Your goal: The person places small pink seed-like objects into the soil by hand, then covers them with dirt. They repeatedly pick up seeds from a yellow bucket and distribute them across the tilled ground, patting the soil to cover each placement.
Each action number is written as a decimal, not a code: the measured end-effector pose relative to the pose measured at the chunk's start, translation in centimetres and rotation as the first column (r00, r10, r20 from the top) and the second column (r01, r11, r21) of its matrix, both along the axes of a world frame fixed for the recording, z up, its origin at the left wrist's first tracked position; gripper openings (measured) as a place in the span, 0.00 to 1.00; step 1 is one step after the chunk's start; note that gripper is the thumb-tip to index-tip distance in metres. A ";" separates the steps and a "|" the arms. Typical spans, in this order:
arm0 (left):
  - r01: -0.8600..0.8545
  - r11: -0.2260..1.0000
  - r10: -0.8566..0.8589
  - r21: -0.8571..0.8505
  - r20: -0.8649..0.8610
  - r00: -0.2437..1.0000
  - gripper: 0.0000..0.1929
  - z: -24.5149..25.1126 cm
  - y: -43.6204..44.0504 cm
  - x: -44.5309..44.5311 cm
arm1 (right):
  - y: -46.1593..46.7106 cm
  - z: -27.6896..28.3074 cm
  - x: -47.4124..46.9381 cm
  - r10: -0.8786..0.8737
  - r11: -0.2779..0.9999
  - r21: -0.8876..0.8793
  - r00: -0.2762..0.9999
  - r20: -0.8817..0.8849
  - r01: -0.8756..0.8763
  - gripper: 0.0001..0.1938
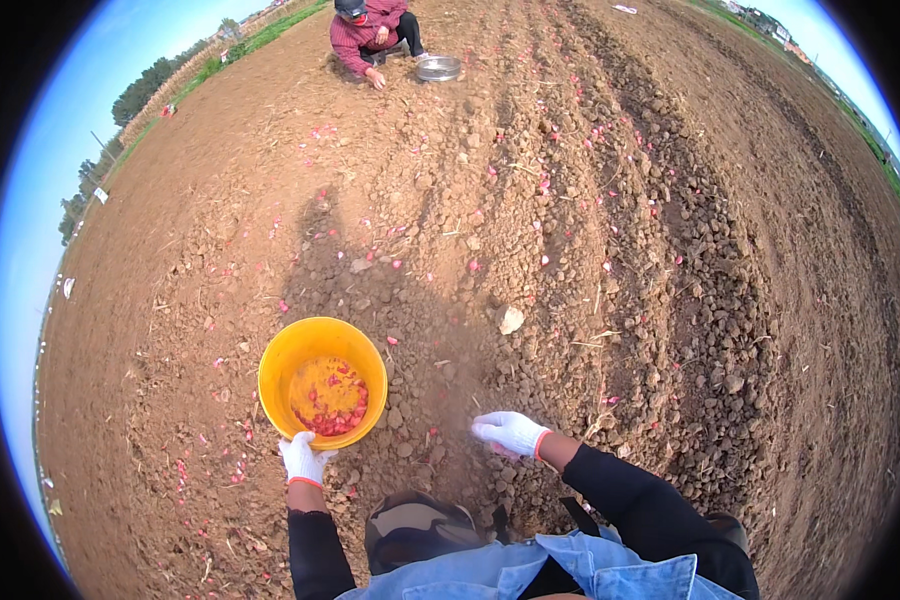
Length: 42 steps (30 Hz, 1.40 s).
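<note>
My left hand [304, 458], in a white knit glove with an orange cuff, grips the near rim of a yellow plastic bucket [273, 375]. The bucket tilts so its inside faces me. Pink-red clove-like pieces [337, 421], apparently garlic cloves, lie heaped at its near side, with a few stuck on the bottom. My right hand [511, 433], gloved the same way, hovers over the soil right of the bucket with its fingers bent together. Something pinkish shows beneath the palm, but the fingers hide what it is.
Loose, cloddy soil [420, 420] bears shallow furrows and scattered pink cloves [545, 260]. A pale stone [511, 320] lies ahead of my right hand. Farther off, another person [367, 34] crouches beside a round metal pan [439, 69], one hand near the ground. My camouflage-clad knee [420, 529] is close below.
</note>
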<state>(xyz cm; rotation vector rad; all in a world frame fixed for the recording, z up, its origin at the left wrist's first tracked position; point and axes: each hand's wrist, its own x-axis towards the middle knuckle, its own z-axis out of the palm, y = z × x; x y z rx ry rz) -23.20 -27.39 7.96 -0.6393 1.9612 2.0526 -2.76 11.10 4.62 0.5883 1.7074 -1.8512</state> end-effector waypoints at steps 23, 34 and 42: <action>0.888 0.412 -0.879 0.205 -0.165 0.447 0.38 5.5 17.5 2.3 | 14.8 10.0 3.0 -0.611 0.619 0.226 0.642 -0.463 0.752 0.19; 0.149 0.989 -0.145 0.011 0.298 0.944 0.13 -13.9 -4.7 1.4 | 16.9 5.2 4.4 -0.639 0.612 0.648 0.766 0.069 0.453 0.20; 0.454 0.539 -0.678 -0.710 -0.045 0.734 0.14 -17.6 4.0 -6.4 | 7.8 10.5 -2.7 0.246 0.147 0.973 0.946 -0.210 0.178 0.28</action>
